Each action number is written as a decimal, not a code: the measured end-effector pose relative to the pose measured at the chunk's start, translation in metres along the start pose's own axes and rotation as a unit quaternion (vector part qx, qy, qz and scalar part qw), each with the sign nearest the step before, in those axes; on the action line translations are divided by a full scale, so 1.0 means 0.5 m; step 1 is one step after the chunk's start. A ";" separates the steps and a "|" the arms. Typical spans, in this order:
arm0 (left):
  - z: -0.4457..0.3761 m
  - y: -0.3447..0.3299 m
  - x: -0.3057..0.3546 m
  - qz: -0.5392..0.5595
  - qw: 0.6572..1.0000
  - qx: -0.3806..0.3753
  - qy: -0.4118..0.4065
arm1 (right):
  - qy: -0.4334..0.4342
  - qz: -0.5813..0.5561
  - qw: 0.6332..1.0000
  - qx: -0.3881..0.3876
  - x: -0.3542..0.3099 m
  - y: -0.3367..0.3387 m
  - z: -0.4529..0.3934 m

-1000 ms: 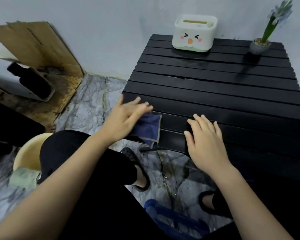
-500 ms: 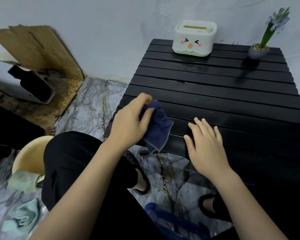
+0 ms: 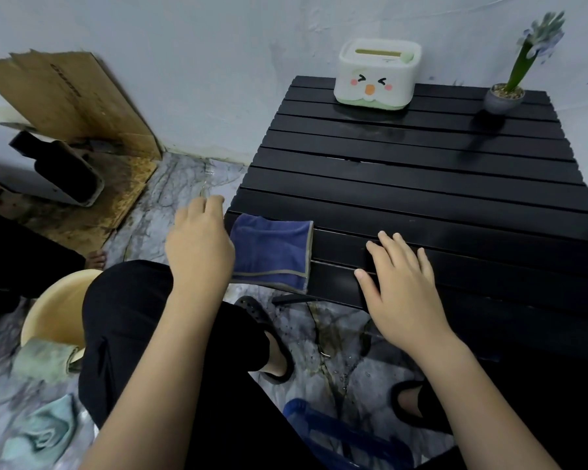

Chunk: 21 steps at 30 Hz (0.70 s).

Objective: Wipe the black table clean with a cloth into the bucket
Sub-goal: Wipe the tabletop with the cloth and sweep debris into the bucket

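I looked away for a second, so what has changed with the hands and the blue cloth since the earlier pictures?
The left hand had bunched up the blue cloth and lifted it half a second ago; now the cloth lies flat again on the near left corner of the black table, its edge overhanging, and the hand sits at its left edge. The right hand stayed flat on the table; the tissue box and plant pot have not moved.

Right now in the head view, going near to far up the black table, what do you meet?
Right hand → blue cloth → bare slats → plant pot → tissue box.
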<state>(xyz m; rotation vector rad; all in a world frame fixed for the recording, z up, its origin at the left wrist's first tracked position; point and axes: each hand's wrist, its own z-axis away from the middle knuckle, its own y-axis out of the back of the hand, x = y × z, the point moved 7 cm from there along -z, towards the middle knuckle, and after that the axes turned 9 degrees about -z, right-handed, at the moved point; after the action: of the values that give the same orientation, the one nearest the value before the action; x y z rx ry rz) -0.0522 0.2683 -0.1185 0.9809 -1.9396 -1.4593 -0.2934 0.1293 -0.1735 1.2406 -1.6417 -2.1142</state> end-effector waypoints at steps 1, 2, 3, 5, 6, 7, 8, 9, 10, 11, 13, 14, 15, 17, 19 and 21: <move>0.007 0.012 0.009 0.049 0.998 0.042 -0.014 | 0.000 -0.001 1.000 0.001 0.000 -0.001 0.000; 0.013 0.019 0.026 0.096 0.992 0.073 -0.040 | 0.000 -0.002 1.000 0.002 0.000 -0.003 0.000; 0.019 0.018 0.050 0.128 0.986 0.077 -0.072 | 0.001 -0.003 1.000 0.004 0.000 -0.004 0.001; 0.031 -0.011 0.106 0.136 0.982 0.010 -0.129 | 0.003 -0.005 1.000 0.009 0.000 -0.005 0.003; 0.041 -0.035 0.129 0.114 0.981 -0.034 -0.152 | 0.003 -0.007 1.000 0.010 -0.001 -0.006 0.004; 0.053 -0.062 0.146 0.086 0.979 -0.071 -0.170 | 0.004 -0.007 1.000 0.012 -0.001 -0.005 0.004; 0.066 -0.088 0.155 0.063 0.977 -0.098 -0.181 | 0.004 -0.007 1.000 0.013 -0.001 -0.005 0.004; 0.075 -0.107 0.157 0.050 0.975 -0.112 -0.186 | 0.004 -0.007 1.000 0.014 0.000 -0.004 0.004; 0.078 -0.118 0.156 0.047 0.974 -0.116 -0.187 | 0.004 -0.006 1.000 0.015 0.000 -0.004 0.004; 0.077 -0.123 0.154 0.048 0.975 -0.113 -0.186 | 0.004 -0.007 1.000 0.016 0.000 -0.003 0.004; 0.074 -0.121 0.152 0.053 0.976 -0.104 -0.185 | 0.007 -0.005 1.000 0.016 -0.001 -0.004 0.004; 0.073 -0.121 0.153 0.055 0.976 -0.101 -0.185 | 0.008 -0.004 1.000 0.016 -0.001 -0.004 0.004; 0.073 -0.121 0.153 0.058 0.976 -0.102 -0.186 | 0.008 -0.003 1.000 0.016 -0.001 -0.004 0.003; 0.073 -0.118 0.154 0.067 0.975 -0.111 -0.183 | 0.007 0.000 1.000 0.016 0.000 -0.003 0.000; 0.070 -0.112 0.155 0.080 0.975 -0.116 -0.171 | 0.004 -0.004 1.000 0.020 0.000 -0.002 -0.002; 0.065 -0.099 0.160 0.095 0.977 -0.102 -0.159 | 0.005 -0.015 0.999 0.030 -0.003 0.001 -0.003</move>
<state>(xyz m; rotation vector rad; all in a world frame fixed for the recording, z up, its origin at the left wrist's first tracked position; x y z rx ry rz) -0.1133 0.2158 -0.1769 0.4784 -1.9829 -1.7415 -0.2917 0.1290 -0.1722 1.2978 -1.7049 -2.0875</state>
